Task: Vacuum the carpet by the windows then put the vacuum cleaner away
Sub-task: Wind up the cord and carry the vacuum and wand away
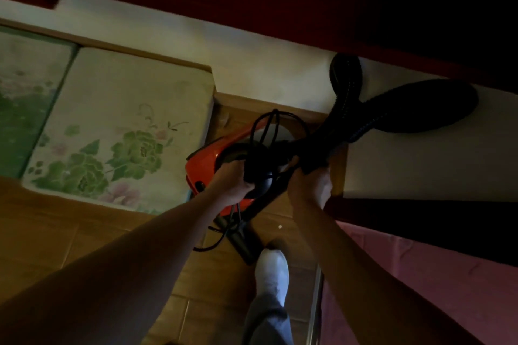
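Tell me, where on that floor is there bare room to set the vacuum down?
Bare floor lies in front of the floral cushion, left of the left hand. It is crowded by the wall: the red vacuum, its cord and hose fill the gap between the cushion and the right hand, with a white shoe just below.

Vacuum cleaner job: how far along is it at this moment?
Late stage, apparently. Done, it seems: no vacuuming is under way; the black cord and hose are gathered in loops above the orange vacuum cleaner. In hand: the left hand grips the cord bundle, the right hand the hose. Left: setting the cleaner down in its storage place. The carpet isn't in view, so its state can't be judged.
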A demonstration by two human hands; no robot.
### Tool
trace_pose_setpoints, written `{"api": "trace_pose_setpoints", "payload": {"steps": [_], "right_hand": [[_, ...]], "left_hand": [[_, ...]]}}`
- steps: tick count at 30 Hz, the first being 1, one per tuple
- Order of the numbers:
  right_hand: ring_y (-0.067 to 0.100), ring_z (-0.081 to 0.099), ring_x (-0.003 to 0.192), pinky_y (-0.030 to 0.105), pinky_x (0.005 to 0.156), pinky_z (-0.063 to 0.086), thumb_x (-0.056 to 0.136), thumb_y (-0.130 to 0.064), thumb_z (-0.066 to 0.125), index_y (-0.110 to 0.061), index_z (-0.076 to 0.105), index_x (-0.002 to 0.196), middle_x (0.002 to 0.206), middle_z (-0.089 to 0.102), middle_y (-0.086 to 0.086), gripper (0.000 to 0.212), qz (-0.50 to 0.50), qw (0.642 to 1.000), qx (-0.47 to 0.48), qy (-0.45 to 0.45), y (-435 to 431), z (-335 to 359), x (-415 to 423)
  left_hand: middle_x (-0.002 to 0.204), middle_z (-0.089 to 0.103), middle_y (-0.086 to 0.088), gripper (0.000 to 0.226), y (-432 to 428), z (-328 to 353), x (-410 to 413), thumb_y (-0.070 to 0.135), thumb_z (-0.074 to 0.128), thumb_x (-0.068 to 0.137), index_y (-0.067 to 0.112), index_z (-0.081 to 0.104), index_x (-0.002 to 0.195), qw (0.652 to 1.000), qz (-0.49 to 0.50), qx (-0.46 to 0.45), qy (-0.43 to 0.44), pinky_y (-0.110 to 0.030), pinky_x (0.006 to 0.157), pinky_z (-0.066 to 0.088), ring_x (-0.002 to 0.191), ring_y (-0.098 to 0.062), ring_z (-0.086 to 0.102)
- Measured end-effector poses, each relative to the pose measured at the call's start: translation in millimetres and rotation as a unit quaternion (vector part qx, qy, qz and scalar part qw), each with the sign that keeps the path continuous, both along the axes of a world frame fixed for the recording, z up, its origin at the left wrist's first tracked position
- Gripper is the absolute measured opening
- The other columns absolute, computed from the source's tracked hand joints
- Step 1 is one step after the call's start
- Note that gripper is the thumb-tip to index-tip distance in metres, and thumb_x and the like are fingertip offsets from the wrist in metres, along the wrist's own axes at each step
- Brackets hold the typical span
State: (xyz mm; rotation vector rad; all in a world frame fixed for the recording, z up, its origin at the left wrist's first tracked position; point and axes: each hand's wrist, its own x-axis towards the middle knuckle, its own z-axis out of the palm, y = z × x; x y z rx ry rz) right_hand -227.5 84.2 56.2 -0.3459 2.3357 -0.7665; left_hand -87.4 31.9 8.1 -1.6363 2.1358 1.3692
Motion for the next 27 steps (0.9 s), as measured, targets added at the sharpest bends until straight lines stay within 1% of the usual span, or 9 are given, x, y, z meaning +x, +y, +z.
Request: {"api": "trace_pose_setpoints", "payload": {"steps": [4, 7, 9, 12, 15, 18, 20, 23, 27], "right_hand": [[0.031, 0.051, 0.127, 0.032, 0.099, 0.038, 0.098, -0.03, 0.053, -0.004, 0.046, 0.134, 0.137, 0.055, 0.016, 0.045, -0.023, 0.999, -0.023, 0.043, -17, -18, -7], [0.032, 0.049, 0.128, 0.035, 0.099, 0.038, 0.098, -0.036, 0.051, -0.007, 0.043, 0.137, 0.139, 0.053, 0.014, 0.05, -0.034, 0.997, -0.035, 0.066, -24, -34, -11], [0.031, 0.051, 0.127, 0.034, 0.098, 0.039, 0.096, -0.042, 0.051, -0.01, 0.045, 0.136, 0.139, 0.054, 0.012, 0.052, -0.035, 0.995, -0.036, 0.082, -31, -44, -11], [0.032, 0.055, 0.121, 0.037, 0.094, 0.043, 0.095, -0.054, 0.049, -0.013, 0.046, 0.136, 0.134, 0.058, 0.011, 0.058, 0.006, 0.994, -0.015, 0.106, -36, -54, -11], [0.036, 0.056, 0.118, 0.04, 0.09, 0.044, 0.098, -0.048, 0.046, -0.009, 0.041, 0.138, 0.128, 0.06, 0.018, 0.056, 0.068, 0.987, 0.003, 0.143, -39, -67, -13], [0.039, 0.054, 0.12, 0.042, 0.091, 0.045, 0.098, -0.041, 0.05, -0.007, 0.035, 0.142, 0.131, 0.058, 0.021, 0.057, 0.095, 0.991, -0.044, 0.089, -36, -82, -15], [0.037, 0.053, 0.122, 0.038, 0.09, 0.045, 0.097, -0.041, 0.054, -0.007, 0.037, 0.14, 0.133, 0.057, 0.018, 0.058, 0.104, 0.992, -0.063, 0.039, -28, -91, -14], [0.03, 0.054, 0.123, 0.025, 0.082, 0.039, 0.093, -0.046, 0.058, -0.009, 0.043, 0.137, 0.132, 0.058, 0.011, 0.059, 0.105, 0.992, -0.067, -0.024, -15, -97, -10], [0.025, 0.058, 0.116, 0.018, 0.07, 0.034, 0.085, -0.048, 0.067, -0.01, 0.053, 0.13, 0.122, 0.064, 0.006, 0.061, 0.132, 0.988, -0.057, -0.048, -1, -94, -6]], "left_hand": [[0.119, 0.065, -0.014, 0.054, -17, -27, -7, 0.011, 0.064, 0.089, 0.008, 0.051, 0.141, 1.0, -0.01, -0.017, -0.018, -0.031, 0.076, 0.05, 0.107, -0.032, 0.063], [0.098, 0.066, -0.014, 0.038, -32, -41, -19, 0.01, 0.062, 0.088, 0.003, 0.06, 0.125, 0.999, -0.015, -0.041, -0.013, -0.031, 0.064, 0.046, 0.091, -0.033, 0.065], [0.092, 0.066, -0.011, 0.036, -43, -44, -27, 0.013, 0.061, 0.09, 0.006, 0.06, 0.125, 0.998, -0.02, -0.06, -0.012, -0.034, 0.061, 0.046, 0.087, -0.033, 0.066], [0.11, 0.07, -0.013, 0.041, -58, -47, -41, 0.013, 0.061, 0.091, 0.014, 0.057, 0.132, 0.996, -0.009, -0.084, -0.01, -0.035, 0.071, 0.051, 0.099, -0.034, 0.066], [0.119, 0.066, -0.011, 0.042, -63, -59, -57, 0.014, 0.061, 0.088, 0.013, 0.055, 0.13, 0.993, -0.029, -0.112, -0.015, -0.038, 0.081, 0.051, 0.109, -0.033, 0.062], [0.128, 0.058, -0.014, 0.057, -59, -70, -70, 0.033, 0.064, 0.089, 0.01, 0.041, 0.136, 0.979, -0.088, -0.156, -0.095, -0.044, 0.094, 0.043, 0.119, -0.035, 0.054], [0.134, 0.051, -0.014, 0.07, -60, -69, -77, 0.047, 0.064, 0.088, 0.01, 0.034, 0.14, 0.951, -0.158, -0.181, -0.194, -0.047, 0.1, 0.036, 0.125, -0.035, 0.047], [0.133, 0.045, -0.012, 0.082, -59, -64, -82, 0.064, 0.064, 0.08, 0.012, 0.036, 0.137, 0.906, -0.218, -0.21, -0.297, -0.042, 0.093, 0.039, 0.121, -0.031, 0.042], [0.135, 0.041, -0.015, 0.073, -54, -57, -57, 0.047, 0.072, 0.083, 0.01, 0.039, 0.137, 0.937, -0.207, -0.183, -0.213, -0.041, 0.091, 0.047, 0.128, -0.035, 0.037]]}}
